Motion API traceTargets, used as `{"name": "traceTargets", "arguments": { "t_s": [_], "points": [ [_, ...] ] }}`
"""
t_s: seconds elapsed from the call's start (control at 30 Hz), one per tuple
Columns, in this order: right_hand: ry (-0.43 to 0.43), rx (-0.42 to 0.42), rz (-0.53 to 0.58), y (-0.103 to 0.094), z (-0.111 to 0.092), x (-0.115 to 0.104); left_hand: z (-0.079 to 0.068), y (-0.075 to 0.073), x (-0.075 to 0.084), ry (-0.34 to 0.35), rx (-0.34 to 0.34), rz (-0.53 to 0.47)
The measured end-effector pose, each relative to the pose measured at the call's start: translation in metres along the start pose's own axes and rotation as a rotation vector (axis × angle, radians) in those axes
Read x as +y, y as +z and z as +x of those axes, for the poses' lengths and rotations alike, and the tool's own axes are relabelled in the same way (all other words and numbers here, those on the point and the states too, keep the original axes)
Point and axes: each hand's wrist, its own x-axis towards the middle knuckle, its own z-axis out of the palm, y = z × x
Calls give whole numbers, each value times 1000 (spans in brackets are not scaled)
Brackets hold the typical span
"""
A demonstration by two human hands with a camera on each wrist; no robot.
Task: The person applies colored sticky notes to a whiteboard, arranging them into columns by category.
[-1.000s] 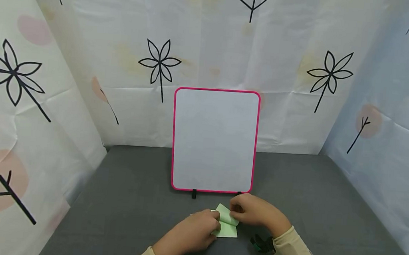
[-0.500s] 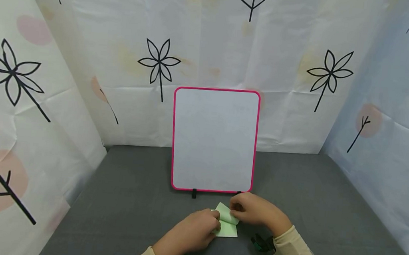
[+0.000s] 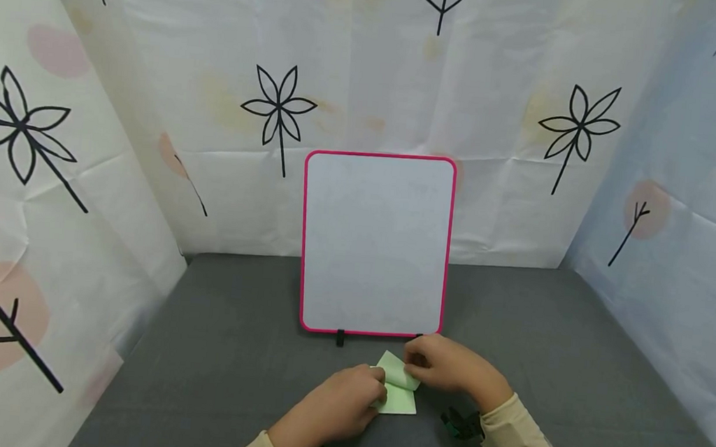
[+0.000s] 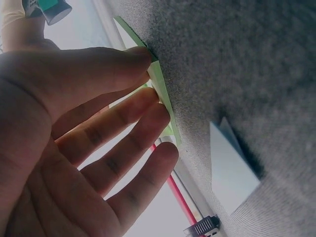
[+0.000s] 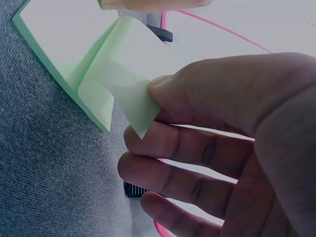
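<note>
A pale green sticky note pad point(image 3: 399, 403) lies on the grey table in front of a whiteboard. My left hand point(image 3: 347, 401) holds the pad along its left side, thumb and fingers at its edge in the left wrist view. The top sticky note point(image 5: 126, 64) bends up off the pad in a curl, one end still on the stack. Its free corner is pinched between the thumb and fingers of my right hand point(image 3: 450, 371). In the head view my left hand covers the left part of the pad.
The whiteboard point(image 3: 375, 246) with a pink frame stands upright on black feet point(image 3: 340, 338) just behind the hands. A small folded pale paper point(image 4: 229, 170) stands on the table point(image 3: 230, 326) near my left hand. Patterned cloth point(image 3: 497, 213) encloses the back and sides.
</note>
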Motion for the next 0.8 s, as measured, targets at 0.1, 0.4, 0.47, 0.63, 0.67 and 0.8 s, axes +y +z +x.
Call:
{"name": "traceTargets", "arguments": {
  "t_s": [0.1,0.4,0.47,0.63,0.67,0.8],
  "points": [
    [-3,6,0,-1,-1,-1,0,-1,0,5,10,6],
    [-35,23,-6,-4,-2,-2,0,-2,2,-3,23,27],
    [-40,27,-12,-4,-2,-1,0,-2,2,-4,24,28],
    [-32,31,-9,-5,-2,1,-1,-2,3,-1,30,26],
    [-33,32,-10,-5,-2,1,-1,-2,3,1,32,27],
    [-32,38,-14,-5,-2,1,-1,-2,2,11,42,30]
  ]
}}
